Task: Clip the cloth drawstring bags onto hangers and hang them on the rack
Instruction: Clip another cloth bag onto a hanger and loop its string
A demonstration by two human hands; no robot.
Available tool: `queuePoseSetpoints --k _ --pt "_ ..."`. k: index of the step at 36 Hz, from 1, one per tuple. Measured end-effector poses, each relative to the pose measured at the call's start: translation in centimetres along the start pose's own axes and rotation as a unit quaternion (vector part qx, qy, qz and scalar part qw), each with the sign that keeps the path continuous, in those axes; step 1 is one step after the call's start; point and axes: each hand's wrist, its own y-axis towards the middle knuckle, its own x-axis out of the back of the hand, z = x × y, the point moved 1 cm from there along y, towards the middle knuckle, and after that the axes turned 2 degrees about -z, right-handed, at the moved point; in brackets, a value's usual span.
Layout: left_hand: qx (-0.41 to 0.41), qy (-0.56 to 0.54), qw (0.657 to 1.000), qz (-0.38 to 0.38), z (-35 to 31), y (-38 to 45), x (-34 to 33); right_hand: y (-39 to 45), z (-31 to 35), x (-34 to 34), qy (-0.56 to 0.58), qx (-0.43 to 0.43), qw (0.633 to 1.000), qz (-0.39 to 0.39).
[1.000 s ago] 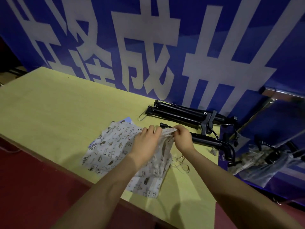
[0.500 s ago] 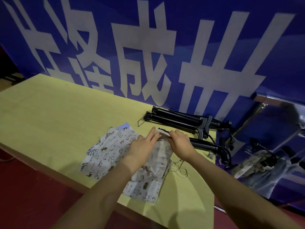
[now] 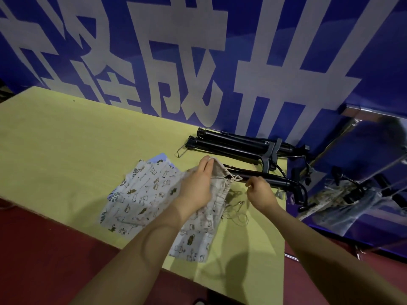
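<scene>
yellow table [image 3: 66, 150]; blue banner [image 3: 286, 29] behind

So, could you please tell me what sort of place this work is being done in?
Probably a makeshift workstation in a hall or workshop, not a home: a plain yellow table against a large blue banner with white characters, black hangers stacked on it, and a metal rack beside it.

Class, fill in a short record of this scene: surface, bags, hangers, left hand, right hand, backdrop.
surface: yellow table
bags: printed cloth drawstring bags in a flat pile on the table
hangers: black hangers lying near the table's far edge
left hand: left hand grips the top bag's mouth
right hand: right hand pinches the drawstring
backdrop: blue banner with white characters
</scene>
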Motion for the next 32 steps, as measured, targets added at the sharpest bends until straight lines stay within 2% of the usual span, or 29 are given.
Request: queuePoseSetpoints --k 3,10,19,22,26,29,32 --pt "-0.011 -0.047 0.999 -0.005 -0.6 1.0 -0.6 0.7 -2.0 -0.8 -0.035 -0.026 0.999 0.023" --pt "0.007 -0.061 0.998 -0.006 -1.1 2.7 -1.0 1.7 -4.5 -2.4 -0.084 -0.078 0.991 0.074" --pt "0.014 -0.062 0.998 0.024 -1.7 3.7 -2.5 2.2 -5.0 -3.1 -0.066 -0.088 0.993 0.052" --pt "0.008 -0.076 0.997 0.034 -1.1 3.8 -2.5 2.3 -4.1 -2.8 0.032 -0.025 0.999 0.024" --pt "0.017 -0.105 0.994 0.035 0.3 4.2 -1.3 1.8 -0.2 -0.7 0.178 0.055 0.982 -0.046" --pt "0.025 -0.107 0.993 0.035 0.9 4.2 0.0 1.3 2.6 0.4 0.264 0.078 0.960 -0.056" --pt "0.040 -0.085 0.995 0.029 1.3 4.1 1.0 0.5 4.3 0.7 0.305 0.085 0.943 -0.102"
